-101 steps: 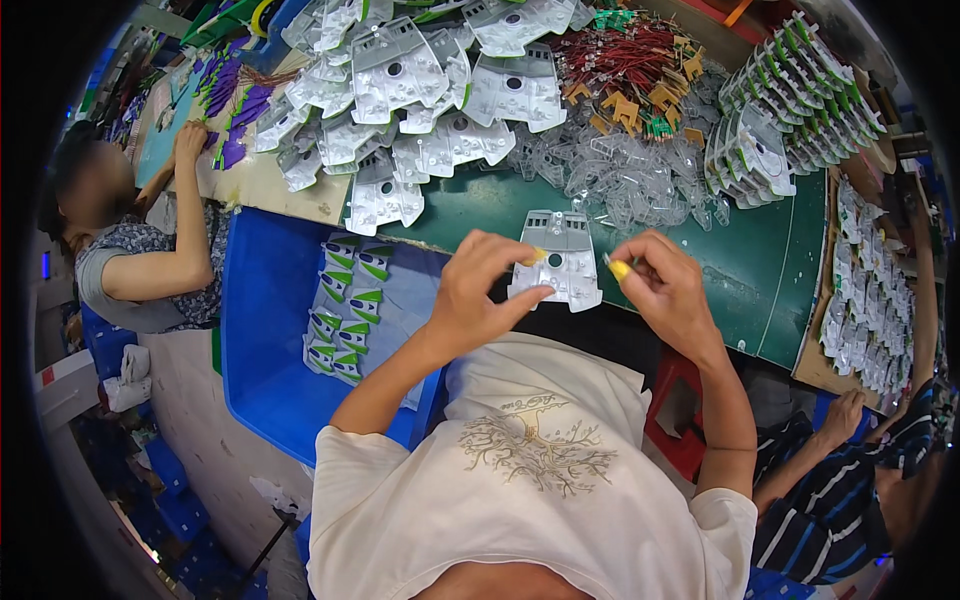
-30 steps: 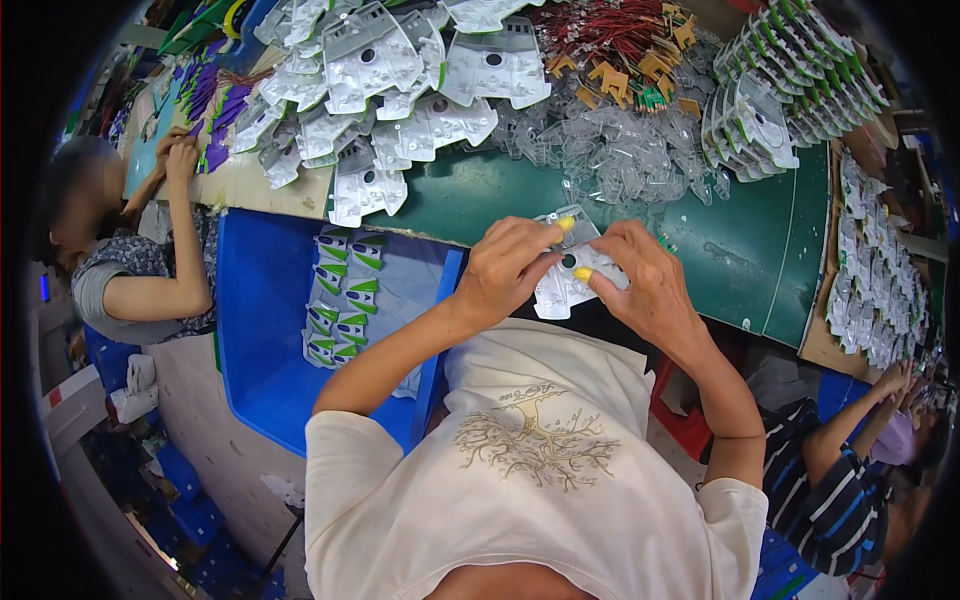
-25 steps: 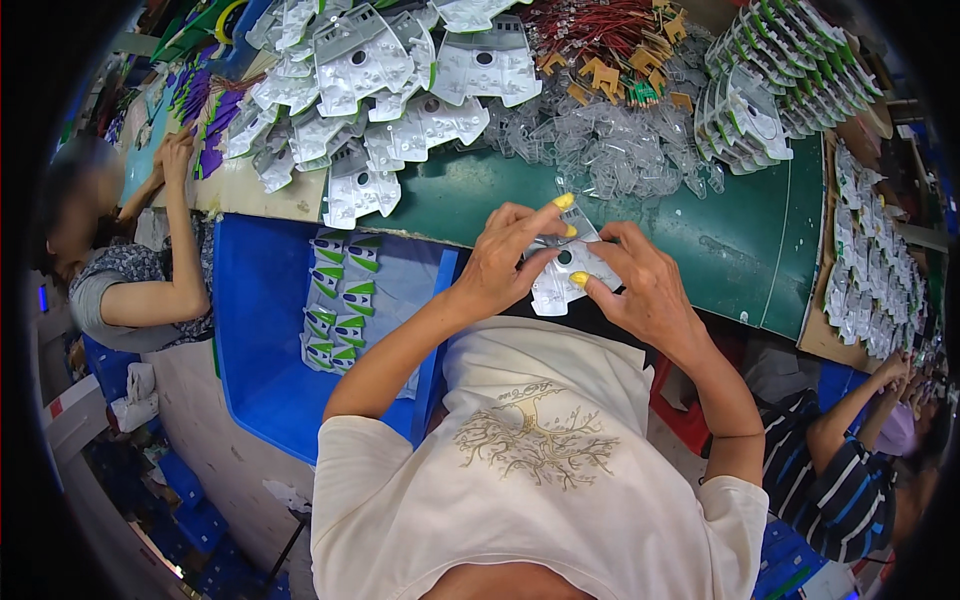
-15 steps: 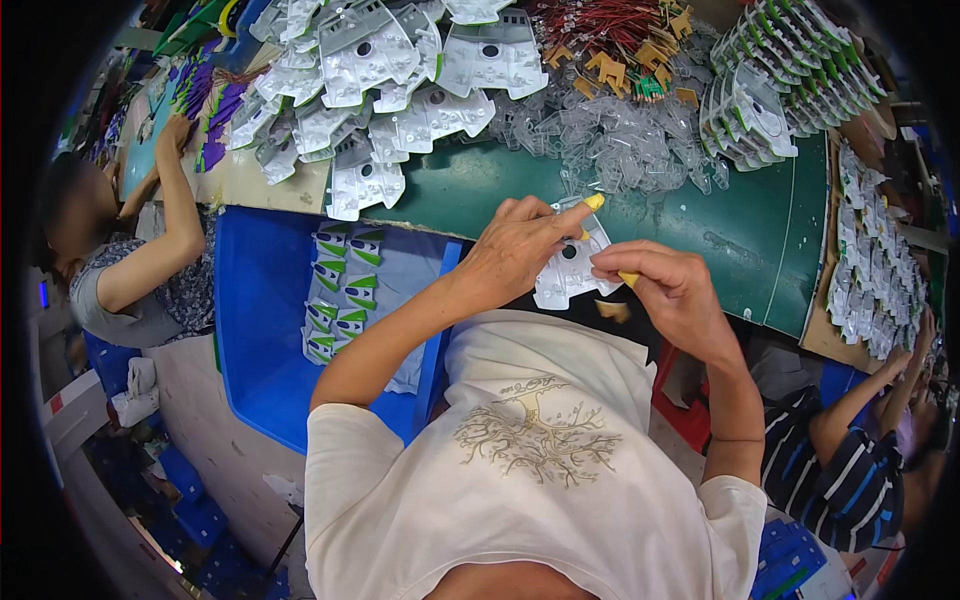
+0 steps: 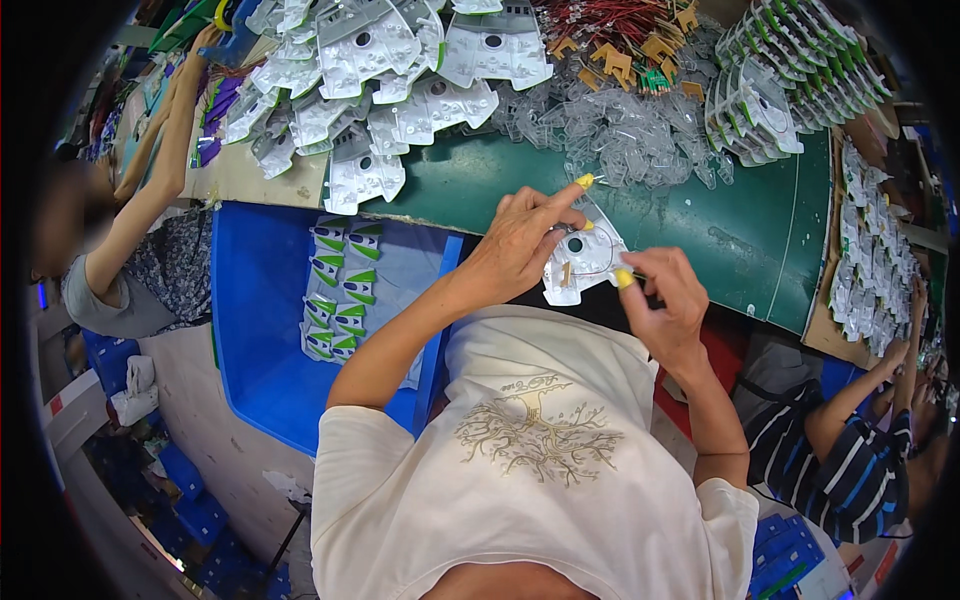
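My left hand point(image 5: 528, 245) is closed on a silver-white plastic shell point(image 5: 560, 285) with a round dark hole, holding it above the table's near edge. Yellow covers sit on the fingertips of both hands. A thin dark wire point(image 5: 608, 262) curves across the inside of the shell, and a small tan piece point(image 5: 566, 273) lies against its lower part. My right hand point(image 5: 668, 305) is at the shell's right corner, thumb and forefinger pinched close together. Whatever is between those fingertips is too small to make out.
On the green table point(image 5: 470, 185) lie piled shells point(image 5: 365, 45), clear plastic parts point(image 5: 620, 135) and red wires point(image 5: 600, 25) with tan pieces. Stacked shells point(image 5: 750, 110) stand at right. A blue bin point(image 5: 265, 320) holds green-and-white parts point(image 5: 355, 285). People work on both sides.
The shell has turned slightly in my left hand. The tan piece, blurred below the shell before, now lies against it. My right hand has shifted a little, its fingers less tightly curled.
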